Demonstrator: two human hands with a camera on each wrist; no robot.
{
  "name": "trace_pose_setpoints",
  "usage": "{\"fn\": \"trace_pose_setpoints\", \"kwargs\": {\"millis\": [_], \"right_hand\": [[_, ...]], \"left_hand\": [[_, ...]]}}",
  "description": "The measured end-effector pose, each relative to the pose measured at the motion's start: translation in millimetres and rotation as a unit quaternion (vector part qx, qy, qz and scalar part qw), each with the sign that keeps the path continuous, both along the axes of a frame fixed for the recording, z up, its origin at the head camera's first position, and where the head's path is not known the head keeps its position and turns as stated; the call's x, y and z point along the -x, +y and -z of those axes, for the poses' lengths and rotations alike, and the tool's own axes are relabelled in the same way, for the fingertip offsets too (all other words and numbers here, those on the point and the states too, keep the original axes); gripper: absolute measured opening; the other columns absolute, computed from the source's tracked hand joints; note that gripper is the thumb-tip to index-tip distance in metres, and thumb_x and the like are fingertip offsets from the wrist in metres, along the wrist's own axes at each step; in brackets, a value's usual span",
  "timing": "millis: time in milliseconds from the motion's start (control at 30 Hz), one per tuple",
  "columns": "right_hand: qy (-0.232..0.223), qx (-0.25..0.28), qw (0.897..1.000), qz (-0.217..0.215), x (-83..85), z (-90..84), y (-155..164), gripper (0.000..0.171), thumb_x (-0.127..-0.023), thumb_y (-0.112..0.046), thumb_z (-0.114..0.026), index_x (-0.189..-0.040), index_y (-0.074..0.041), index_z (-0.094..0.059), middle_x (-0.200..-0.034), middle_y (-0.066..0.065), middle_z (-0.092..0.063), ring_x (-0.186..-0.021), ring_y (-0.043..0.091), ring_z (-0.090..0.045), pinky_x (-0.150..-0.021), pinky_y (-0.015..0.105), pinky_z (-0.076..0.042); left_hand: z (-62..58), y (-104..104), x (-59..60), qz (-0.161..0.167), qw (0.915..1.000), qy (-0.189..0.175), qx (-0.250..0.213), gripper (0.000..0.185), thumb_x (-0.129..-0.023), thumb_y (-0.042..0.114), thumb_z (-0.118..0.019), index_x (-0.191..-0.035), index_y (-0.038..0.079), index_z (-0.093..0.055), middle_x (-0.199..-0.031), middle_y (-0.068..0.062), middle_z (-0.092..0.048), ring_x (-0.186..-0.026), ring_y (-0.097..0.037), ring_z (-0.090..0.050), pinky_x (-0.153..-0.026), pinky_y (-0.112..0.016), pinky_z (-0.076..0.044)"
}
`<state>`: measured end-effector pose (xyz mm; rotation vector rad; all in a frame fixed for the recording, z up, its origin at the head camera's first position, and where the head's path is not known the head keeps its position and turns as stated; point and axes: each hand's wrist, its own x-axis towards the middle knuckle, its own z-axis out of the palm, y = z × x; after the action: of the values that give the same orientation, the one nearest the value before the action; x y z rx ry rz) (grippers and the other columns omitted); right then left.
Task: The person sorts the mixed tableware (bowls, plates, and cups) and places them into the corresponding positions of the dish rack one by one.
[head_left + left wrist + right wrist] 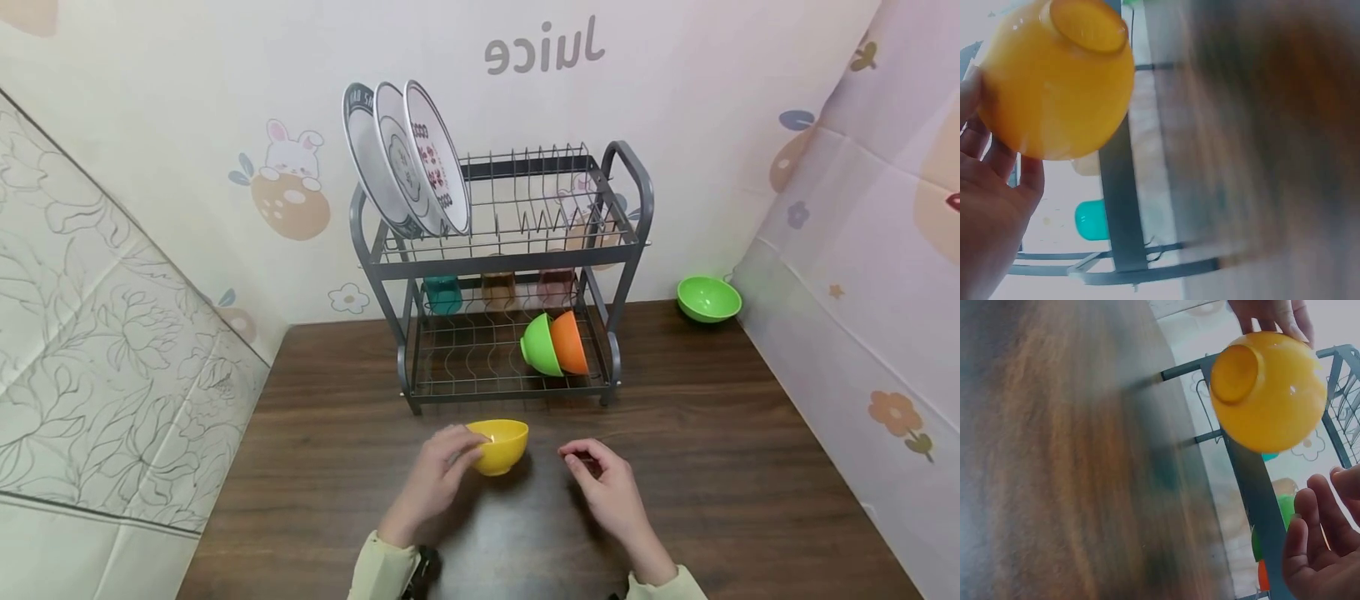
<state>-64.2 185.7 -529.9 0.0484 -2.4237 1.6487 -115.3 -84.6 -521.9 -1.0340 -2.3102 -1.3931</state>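
My left hand (441, 468) grips a yellow bowl (506, 450) by its left side, with the thumb outside and the fingers over the rim. The bowl is held upright above the table, just in front of the rack. In the left wrist view, the fingers lie along the side of the yellow bowl (1063, 94), whose foot ring shows. To the right of the bowl, my right hand (611, 492) hovers with its fingers loosely bent and holds nothing. The right wrist view shows a gap between that hand (1329, 550) and the yellow bowl (1279, 394).
A two-tier dark dish rack (502, 265) stands behind the hands. Several plates (442, 167) lean on its upper left; below are a green bowl (540, 346), an orange bowl (572, 343) and coloured cups (498, 292). Another green bowl (708, 300) sits at the table's back right corner.
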Motion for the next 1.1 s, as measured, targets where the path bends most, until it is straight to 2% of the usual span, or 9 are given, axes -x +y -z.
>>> {"fn": "trace_pose_setpoints", "kwargs": {"millis": [100, 267, 367, 533, 667, 867, 1100], "right_hand": [[0.009, 0.000, 1.000, -0.004, -1.8, 1.8, 2.1, 0.008, -0.096, -0.006, -0.065, -0.100, -0.009, -0.072, -0.097, 0.003, -0.073, -0.085, 0.018, -0.067, -0.071, 0.023, -0.052], [0.012, -0.005, 1.000, 0.000, -1.7, 3.5, 9.7, 0.008, -0.096, -0.006, -0.065, -0.101, -0.007, -0.071, -0.097, 0.007, -0.073, -0.082, 0.018, -0.067, -0.069, 0.023, -0.052], [-0.004, -0.011, 1.000, 0.011, 0.0, 4.8, 18.3, 0.009, -0.096, -0.006, -0.065, -0.104, -0.006, -0.070, -0.098, 0.009, -0.073, -0.082, 0.020, -0.068, -0.069, 0.023, -0.052], [-0.040, -0.036, 0.998, 0.037, 2.4, 7.6, 37.6, 0.013, -0.099, -0.007, -0.062, -0.110, -0.003, -0.067, -0.101, 0.012, -0.073, -0.084, 0.023, -0.067, -0.069, 0.023, -0.052], [-0.040, -0.050, 0.996, 0.059, 4.4, 6.9, 51.3, 0.015, -0.100, -0.008, -0.060, -0.112, -0.001, -0.066, -0.102, 0.014, -0.072, -0.084, 0.018, -0.066, -0.069, 0.021, -0.051], [-0.034, -0.074, 0.993, 0.081, 5.0, 4.3, 64.4, 0.016, -0.101, -0.010, -0.058, -0.112, -0.002, -0.066, -0.101, 0.014, -0.072, -0.081, 0.011, -0.064, -0.067, 0.018, -0.049], [-0.031, -0.068, 0.994, 0.084, 7.6, 5.7, 67.0, 0.017, -0.101, -0.011, -0.058, -0.113, -0.001, -0.065, -0.101, 0.013, -0.072, -0.081, 0.009, -0.064, -0.067, 0.017, -0.049]], "left_hand": [[-8.0, -7.9, 13.2, -0.004, 0.9992, 0.031, 0.023, 0.014, -0.096, 0.009, -0.064, -0.107, 0.010, -0.072, -0.100, 0.006, -0.069, -0.092, -0.012, -0.059, -0.083, -0.033, -0.048], [-27.0, -18.3, 32.3, -0.013, 0.9969, 0.041, 0.066, 0.015, -0.097, 0.011, -0.064, -0.108, 0.012, -0.074, -0.101, 0.008, -0.067, -0.091, -0.010, -0.053, -0.079, -0.029, -0.046], [-39.4, -20.5, 42.1, -0.006, 0.9939, 0.058, 0.094, 0.015, -0.097, 0.010, -0.064, -0.109, 0.012, -0.074, -0.100, 0.007, -0.067, -0.090, -0.012, -0.051, -0.079, -0.030, -0.045], [-56.9, -20.2, 54.1, -0.002, 0.9878, 0.076, 0.136, 0.015, -0.097, 0.011, -0.065, -0.109, 0.012, -0.074, -0.101, 0.006, -0.067, -0.090, -0.012, -0.050, -0.084, -0.032, -0.044], [-70.6, -18.1, 65.0, -0.001, 0.9832, 0.094, 0.157, 0.016, -0.094, 0.009, -0.068, -0.109, 0.012, -0.074, -0.102, 0.005, -0.067, -0.094, -0.014, -0.051, -0.091, -0.035, -0.042], [-87.7, -5.4, 84.8, 0.011, 0.9673, 0.141, 0.210, 0.024, -0.091, 0.002, -0.070, -0.111, 0.014, -0.075, -0.102, 0.004, -0.067, -0.100, -0.018, -0.051, -0.099, -0.037, -0.037], [-97.7, 12.4, 106.9, 0.042, 0.9388, 0.195, 0.281, 0.026, -0.088, -0.002, -0.070, -0.107, 0.014, -0.076, -0.103, 0.001, -0.065, -0.104, -0.024, -0.051, -0.102, -0.034, -0.036]]}}
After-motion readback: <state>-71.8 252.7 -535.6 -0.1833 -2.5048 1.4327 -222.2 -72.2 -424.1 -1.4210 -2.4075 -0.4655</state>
